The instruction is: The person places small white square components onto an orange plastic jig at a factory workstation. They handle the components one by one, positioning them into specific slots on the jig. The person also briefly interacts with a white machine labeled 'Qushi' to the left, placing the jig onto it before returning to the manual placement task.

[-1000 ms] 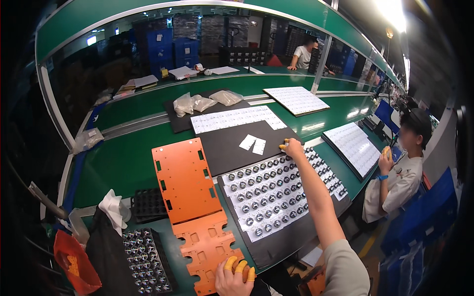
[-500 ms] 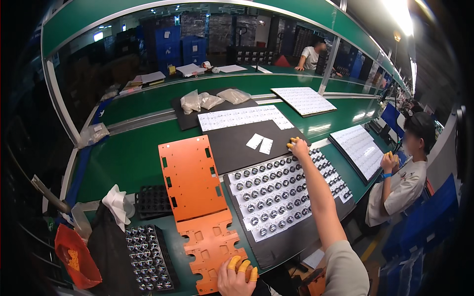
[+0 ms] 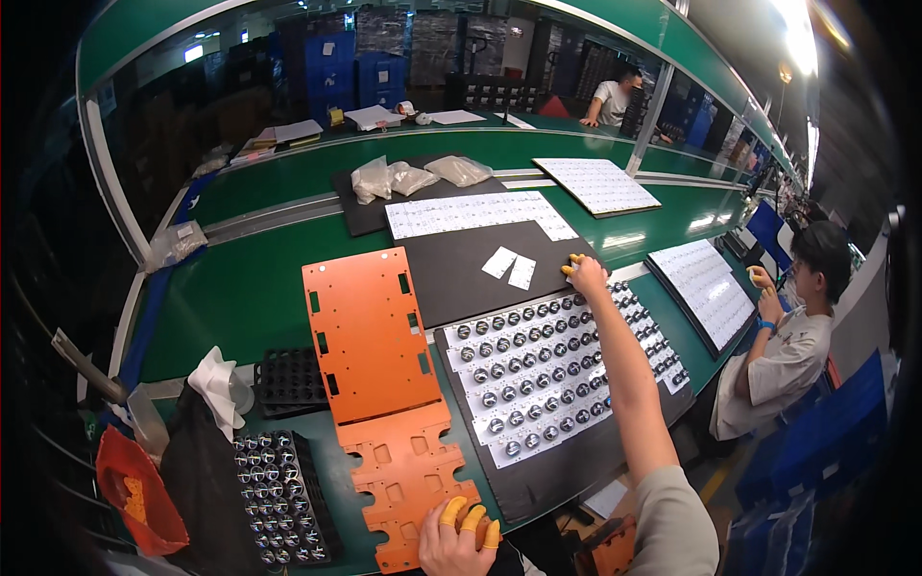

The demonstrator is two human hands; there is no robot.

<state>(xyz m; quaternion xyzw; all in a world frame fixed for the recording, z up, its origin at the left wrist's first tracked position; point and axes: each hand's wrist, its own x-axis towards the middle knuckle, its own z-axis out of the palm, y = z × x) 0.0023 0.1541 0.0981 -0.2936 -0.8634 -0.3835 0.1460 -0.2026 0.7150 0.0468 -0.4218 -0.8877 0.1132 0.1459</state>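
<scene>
My right hand (image 3: 588, 276) reaches far over the black mat (image 3: 451, 278), its yellow-capped fingers pinched together. Whatever lies between them is mostly hidden. Left of it are two small white boards (image 3: 521, 272) on the mat. Under my right forearm spreads a white panel (image 3: 480, 408) carrying rows of round black-rimmed lenses (image 3: 530, 416). My left hand (image 3: 457, 542), also with yellow finger caps, rests at the near end of an orange plate (image 3: 394, 470) with cut-outs, fingers apart. A larger orange plate (image 3: 370, 336) with slots adjoins it on the far side.
A tray of lenses (image 3: 279, 499) and an empty black tray (image 3: 288, 384) sit at left, near a red bag (image 3: 144, 490). Plastic bags (image 3: 413, 180) and white panels (image 3: 471, 213) lie farther back. A co-worker (image 3: 778, 336) sits at right beside another panel (image 3: 706, 288).
My right hand stays at nearly the same spot, with its fingers still together. The whole view has shifted slightly. The co-worker's hands have moved a little.
</scene>
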